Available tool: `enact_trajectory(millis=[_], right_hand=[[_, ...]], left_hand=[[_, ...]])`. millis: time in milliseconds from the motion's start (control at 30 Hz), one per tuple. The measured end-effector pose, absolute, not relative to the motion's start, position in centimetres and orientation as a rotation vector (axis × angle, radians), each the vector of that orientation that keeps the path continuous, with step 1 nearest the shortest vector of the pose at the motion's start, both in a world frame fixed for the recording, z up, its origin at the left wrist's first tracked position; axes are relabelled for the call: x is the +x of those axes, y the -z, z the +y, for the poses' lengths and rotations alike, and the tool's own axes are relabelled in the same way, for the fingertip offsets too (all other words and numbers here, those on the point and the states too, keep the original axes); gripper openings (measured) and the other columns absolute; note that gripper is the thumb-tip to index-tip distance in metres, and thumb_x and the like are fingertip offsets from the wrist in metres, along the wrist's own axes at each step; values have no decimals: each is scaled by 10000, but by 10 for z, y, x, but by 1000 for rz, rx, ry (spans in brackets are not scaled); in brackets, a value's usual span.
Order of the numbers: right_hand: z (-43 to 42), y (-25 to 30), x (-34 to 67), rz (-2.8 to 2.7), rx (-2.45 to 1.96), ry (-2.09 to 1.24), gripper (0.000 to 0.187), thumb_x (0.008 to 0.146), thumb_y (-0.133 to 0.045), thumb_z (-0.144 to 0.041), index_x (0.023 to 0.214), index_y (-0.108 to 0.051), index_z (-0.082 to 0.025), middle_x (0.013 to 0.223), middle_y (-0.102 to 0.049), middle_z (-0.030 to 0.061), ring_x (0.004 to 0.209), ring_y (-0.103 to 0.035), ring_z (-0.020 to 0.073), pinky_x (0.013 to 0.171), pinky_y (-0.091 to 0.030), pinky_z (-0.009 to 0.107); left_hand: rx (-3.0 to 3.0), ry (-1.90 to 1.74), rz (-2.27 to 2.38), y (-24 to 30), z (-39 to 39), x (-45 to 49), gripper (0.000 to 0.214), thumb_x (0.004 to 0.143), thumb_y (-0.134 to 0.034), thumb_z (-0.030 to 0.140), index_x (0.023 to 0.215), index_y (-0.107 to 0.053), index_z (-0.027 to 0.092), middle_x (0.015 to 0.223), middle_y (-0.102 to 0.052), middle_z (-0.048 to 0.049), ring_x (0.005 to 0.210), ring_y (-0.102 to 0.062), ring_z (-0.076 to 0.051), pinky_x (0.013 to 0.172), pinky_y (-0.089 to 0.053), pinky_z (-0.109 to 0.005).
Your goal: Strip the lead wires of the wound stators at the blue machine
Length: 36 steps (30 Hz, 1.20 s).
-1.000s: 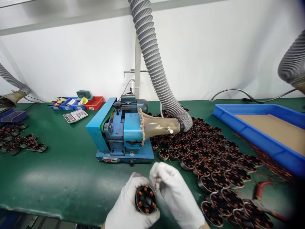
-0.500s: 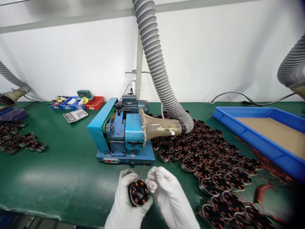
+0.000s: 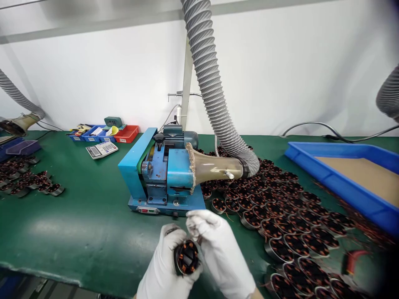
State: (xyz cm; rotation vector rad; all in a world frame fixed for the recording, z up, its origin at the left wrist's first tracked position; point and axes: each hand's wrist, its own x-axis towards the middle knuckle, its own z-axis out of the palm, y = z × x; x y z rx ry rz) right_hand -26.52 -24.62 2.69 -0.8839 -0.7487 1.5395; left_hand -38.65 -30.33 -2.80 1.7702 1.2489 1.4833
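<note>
My left hand (image 3: 165,265), in a white glove, is closed around a motor stator (image 3: 186,257) with a black core and copper windings. The stator's wound face is turned up toward me. Just above its far right edge, my gloved right hand (image 3: 215,245) has its fingers pinched together. Whatever those fingertips hold is hidden by the glove. Beyond both hands stands a blue belt-driven machine (image 3: 156,174) with a motor on top and a translucent funnel (image 3: 215,166) on its right side.
A ribbed grey hose (image 3: 208,70) rises from the funnel. Many stators (image 3: 293,224) cover the bench at right, with a red-handled tool (image 3: 353,261) among them. Behind is a blue tray (image 3: 330,176). Left are more stators (image 3: 28,180), a calculator (image 3: 101,150) and a red bin (image 3: 127,134).
My right hand has moved left and up, over the stator's far edge. The wire that stuck up there is now out of sight. My left hand and stator shifted slightly right in view.
</note>
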Motion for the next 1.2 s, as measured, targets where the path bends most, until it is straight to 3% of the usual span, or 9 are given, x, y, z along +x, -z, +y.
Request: enact_trajectory(millis=[67, 133, 233, 333, 433, 633, 967, 1200], right_hand=[[-239, -31, -253, -609, -754, -1508, 221, 567, -836, -281, 734, -729, -182, 602, -603, -7, 503, -481, 89, 479, -423, 219], [-237, -30, -246, -557, -743, -1404, 219, 587, -827, -289, 761, -730, -199, 648, -621, -5, 552, -525, 100, 531, -465, 222], [-244, -13, -258, -783, -918, -1355, 222, 699, -742, -365, 840, -738, -194, 810, -710, 65, 729, -642, 189, 695, -523, 308], [-249, 8, -281, -1100, -1053, -1235, 225, 694, -715, -368, 833, -728, -192, 876, -721, 87, 824, -655, 248, 772, -520, 360], [-239, 20, -296, -1211, -1211, -1069, 175, 741, -646, -334, 819, -706, -189, 863, -715, 82, 821, -651, 242, 773, -518, 352], [-205, 20, -297, -1218, -1270, -1008, 213, 787, -574, -331, 853, -705, -177, 919, -721, 98, 884, -649, 254, 842, -493, 387], [-201, 21, -294, -1243, -1298, -904, 222, 786, -565, -341, 815, -712, -178, 882, -730, 102, 838, -655, 261, 811, -499, 393], [-230, 16, -284, -1277, -1207, -947, 137, 746, -625, -287, 730, -732, -201, 807, -730, 86, 761, -671, 241, 702, -551, 323]], left_hand=[[1762, -1476, 1269, 28, -305, -390, 445, 645, -642, 87, 1048, -546, 249, 998, -533, -56, 977, -583, -221, 859, -498, -329], [1644, -1450, 1363, 28, -304, -391, 441, 637, -650, 98, 1043, -562, 244, 1051, -543, -69, 1030, -573, -240, 895, -485, -351], [1486, -1378, 1388, 27, -294, -388, 491, 617, -671, 104, 1081, -572, 230, 1138, -556, -87, 1103, -559, -263, 947, -463, -381], [1304, -1424, 1390, 31, -276, -379, 415, 653, -641, 128, 1053, -580, 220, 1115, -606, -88, 1075, -584, -251, 945, -463, -381], [1102, -1471, 1464, 39, -255, -369, 358, 714, -600, 151, 1064, -561, 217, 1109, -643, -90, 1013, -618, -221, 904, -480, -353], [968, -1502, 1407, 43, -223, -360, 391, 702, -632, 141, 1074, -531, 204, 1088, -663, -81, 980, -634, -194, 877, -484, -319], [987, -1540, 1368, 40, -211, -357, 342, 690, -645, 153, 1013, -545, 200, 1079, -634, -81, 1007, -609, -189, 916, -463, -325], [1019, -1440, 1288, 46, -247, -366, 450, 620, -693, 160, 1036, -525, 201, 1043, -666, -82, 966, -645, -224, 865, -505, -325]])
